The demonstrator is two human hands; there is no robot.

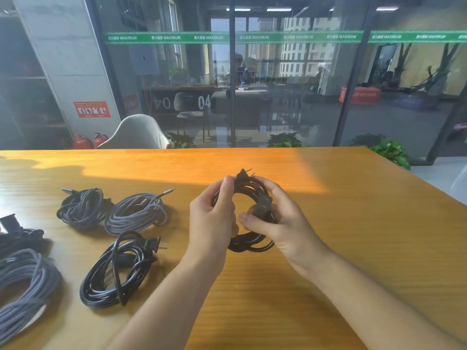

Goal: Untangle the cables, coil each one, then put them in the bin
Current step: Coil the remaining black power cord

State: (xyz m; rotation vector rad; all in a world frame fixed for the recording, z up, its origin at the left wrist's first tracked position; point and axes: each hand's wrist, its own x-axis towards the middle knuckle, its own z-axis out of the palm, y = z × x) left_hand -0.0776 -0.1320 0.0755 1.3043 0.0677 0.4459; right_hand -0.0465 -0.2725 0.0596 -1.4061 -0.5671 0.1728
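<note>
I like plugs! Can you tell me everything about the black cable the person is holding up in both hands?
The black power cable is smooth and rubbery-looking, wound into a round coil of several loops. Its plug sticks up at the top, metal prongs pointing up and to the right. The left hand grips the coil's left side, and the right hand wraps its fingers around the right side. It is held just above the wooden table.

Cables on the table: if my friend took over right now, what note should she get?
Left hand and right hand both grip one black power cable, coiled and held above the table.
Five coiled cables lie at left: two braided, one black, two more at the edge.
Done: untangling and coiling, it seems.
Left: put all in the bin, which is not in view.
</note>
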